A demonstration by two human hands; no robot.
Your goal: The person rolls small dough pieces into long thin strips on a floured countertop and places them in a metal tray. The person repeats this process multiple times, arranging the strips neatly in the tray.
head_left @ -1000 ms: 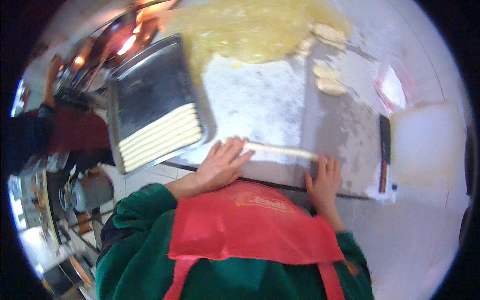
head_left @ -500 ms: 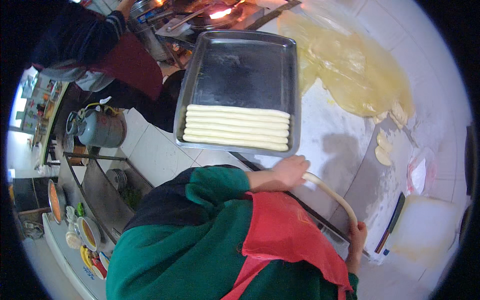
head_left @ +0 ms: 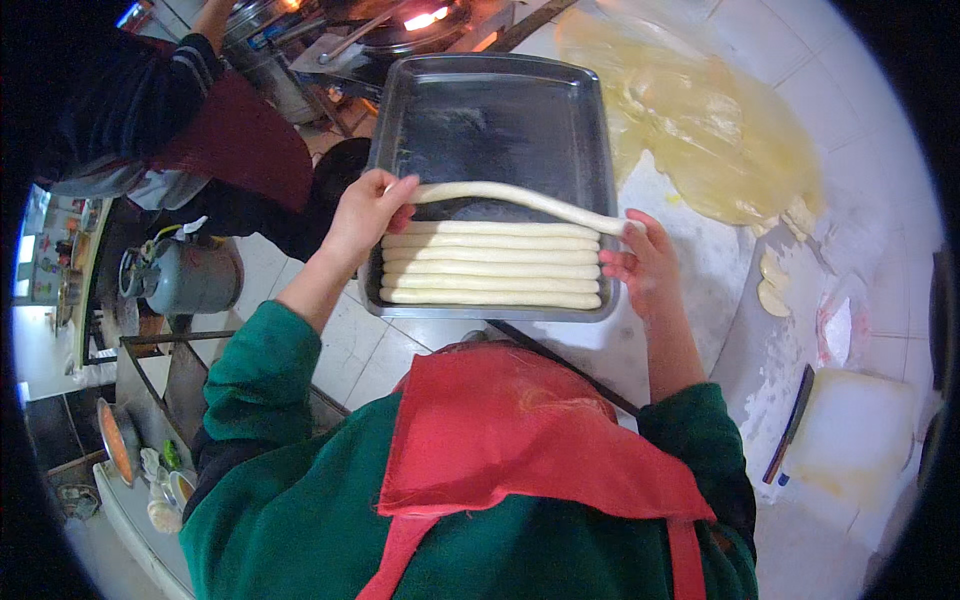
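A long pale dough strip [head_left: 510, 197] hangs stretched over a metal baking tray [head_left: 500, 100]. My left hand [head_left: 368, 212] grips its left end and my right hand [head_left: 645, 258] pinches its right end. Several dough strips [head_left: 490, 266] lie side by side in the tray's near part, just below the held strip. The tray's far part is bare metal.
A big sheet of yellowish dough [head_left: 710, 130] spreads on the floured counter, with small dough pieces [head_left: 772, 285] to the right. A knife [head_left: 790, 425] and white board [head_left: 855, 435] lie at right. Another person [head_left: 170, 110] stands at left by a lit stove [head_left: 425, 20]. A kettle [head_left: 185, 275] sits below.
The dough strip was rolled on the counter, then lifted by both hands and carried left. It is now held stretched above the tray, over the rows lying there.
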